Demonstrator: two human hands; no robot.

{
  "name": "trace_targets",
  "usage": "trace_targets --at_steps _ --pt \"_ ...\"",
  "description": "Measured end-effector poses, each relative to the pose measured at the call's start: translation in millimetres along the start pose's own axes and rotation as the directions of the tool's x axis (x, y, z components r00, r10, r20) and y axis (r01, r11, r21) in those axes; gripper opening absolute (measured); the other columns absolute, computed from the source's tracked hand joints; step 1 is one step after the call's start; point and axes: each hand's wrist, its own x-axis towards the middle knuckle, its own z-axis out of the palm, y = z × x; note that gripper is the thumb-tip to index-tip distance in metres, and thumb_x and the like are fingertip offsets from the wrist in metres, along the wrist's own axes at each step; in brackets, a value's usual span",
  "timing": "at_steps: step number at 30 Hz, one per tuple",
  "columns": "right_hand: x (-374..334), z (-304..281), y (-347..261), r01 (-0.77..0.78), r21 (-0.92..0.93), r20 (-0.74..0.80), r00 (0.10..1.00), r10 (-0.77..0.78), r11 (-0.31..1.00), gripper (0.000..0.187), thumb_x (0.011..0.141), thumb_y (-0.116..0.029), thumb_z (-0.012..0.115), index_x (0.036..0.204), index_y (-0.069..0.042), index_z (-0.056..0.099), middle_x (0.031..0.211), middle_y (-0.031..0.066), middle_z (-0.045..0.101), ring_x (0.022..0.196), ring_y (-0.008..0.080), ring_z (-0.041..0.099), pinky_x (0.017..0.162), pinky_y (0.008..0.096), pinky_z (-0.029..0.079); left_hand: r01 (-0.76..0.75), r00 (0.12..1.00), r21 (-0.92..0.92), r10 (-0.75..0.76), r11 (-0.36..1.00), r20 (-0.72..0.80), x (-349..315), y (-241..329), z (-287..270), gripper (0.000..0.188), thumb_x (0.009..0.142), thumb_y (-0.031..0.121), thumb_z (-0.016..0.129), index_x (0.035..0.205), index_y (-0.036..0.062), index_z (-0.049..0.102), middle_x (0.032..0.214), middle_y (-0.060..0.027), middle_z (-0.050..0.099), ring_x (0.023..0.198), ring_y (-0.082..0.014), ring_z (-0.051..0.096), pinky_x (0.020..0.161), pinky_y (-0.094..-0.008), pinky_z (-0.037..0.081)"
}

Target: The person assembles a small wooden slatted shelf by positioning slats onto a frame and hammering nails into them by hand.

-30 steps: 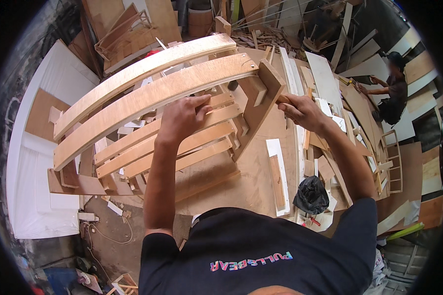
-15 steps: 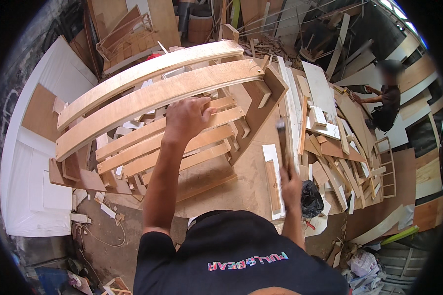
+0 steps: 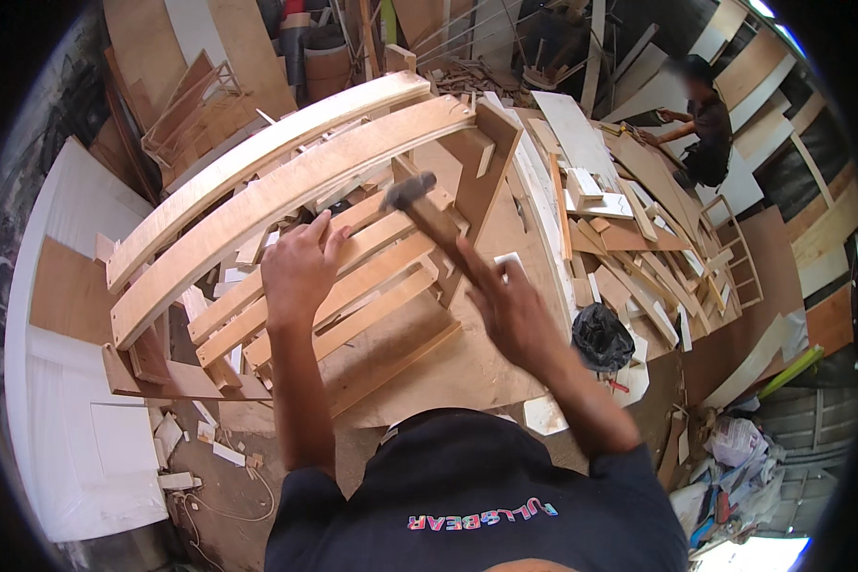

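My right hand (image 3: 517, 315) grips the wooden handle of a hammer (image 3: 440, 227). Its dark head hangs over the right part of a wooden slatted frame. My left hand (image 3: 298, 267) is at the frame's inner slats (image 3: 362, 276), thumb apart from the fingers and nothing visible in it; whether it presses on the wood I cannot tell. Two long curved boards (image 3: 286, 200) run across the frame's upper side, just beyond that hand. An angled side panel (image 3: 491, 157) closes the frame at the right, and a lower board (image 3: 176, 381) lies at its left end.
White panels (image 3: 86, 439) stand at the left. Offcuts and strips (image 3: 639, 276) are heaped at the right, beside a black plastic bag (image 3: 601, 338). Another person (image 3: 705, 129) works at the far right. Wood scraps and a cord (image 3: 238, 515) lie on the floor at lower left.
My right hand has swung the hammer up and left, over the slats. My left hand has shifted left and down along the frame, its thumb now spread. The whole view has turned somewhat.
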Motion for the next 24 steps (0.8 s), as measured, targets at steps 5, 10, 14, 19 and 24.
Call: trace_targets --at_steps 5,10,14,19,24 --pt "58.3 -30.3 -15.6 -0.006 -0.291 0.123 0.991 0.044 0.957 0.057 0.111 -0.019 0.050 0.165 -0.023 0.034 0.104 0.0257 0.061 0.088 0.0448 0.068 0.083 0.0545 0.055 0.001 1.000 0.063 -0.002 0.998 0.012 -1.7 -5.3 -0.6 0.054 0.107 0.053 0.052 0.137 0.0125 0.071 0.110 -0.0143 0.078 0.110 -0.0336 0.072 0.098 -0.0484 0.052" --pt "66.5 -21.0 -6.7 -0.067 -0.402 0.067 0.992 0.103 0.913 0.058 0.110 -0.019 0.052 0.165 -0.023 0.037 0.104 0.0275 0.065 0.093 0.0442 0.068 0.086 0.0531 0.054 -0.033 0.998 0.114 0.027 0.993 0.053 0.4 -3.6 3.0 0.057 0.109 0.054 0.046 0.143 0.0125 0.067 0.114 -0.0143 0.077 0.111 -0.0328 0.072 0.100 -0.0480 0.050" --pt "66.8 -37.0 -22.2 -0.043 -0.373 0.089 0.993 0.082 0.927 0.057 0.109 -0.020 0.055 0.164 -0.022 0.040 0.105 0.0273 0.066 0.097 0.0463 0.068 0.089 0.0535 0.054 -0.041 0.998 0.149 0.032 0.988 0.063 -0.1 -8.8 4.0 0.057 0.110 0.052 0.044 0.146 0.0122 0.064 0.112 -0.0132 0.077 0.108 -0.0316 0.072 0.099 -0.0490 0.049" --pt "75.6 -27.8 -16.5 -0.072 -0.383 0.156 0.978 0.141 0.921 0.059 0.108 -0.020 0.056 0.164 -0.022 0.040 0.107 0.0300 0.068 0.099 0.0482 0.069 0.090 0.0553 0.054 -0.058 0.997 0.129 0.052 0.990 0.051 1.1 -12.1 9.1 0.058 0.110 0.052 0.044 0.146 0.0109 0.064 0.109 -0.0133 0.077 0.107 -0.0317 0.072 0.097 -0.0487 0.050" --pt "73.5 -13.9 -8.6 -0.109 -0.384 0.044 0.990 0.135 0.917 0.056 0.106 -0.021 0.061 0.160 -0.017 0.046 0.107 0.0287 0.071 0.099 0.0484 0.069 0.088 0.0554 0.054 -0.094 0.994 0.111 0.087 0.989 0.068 1.7 -9.1 7.6 0.063 0.110 0.054 0.045 0.146 0.0058 0.062 0.112 -0.0147 0.076 0.109 -0.0321 0.071 0.097 -0.0486 0.050"
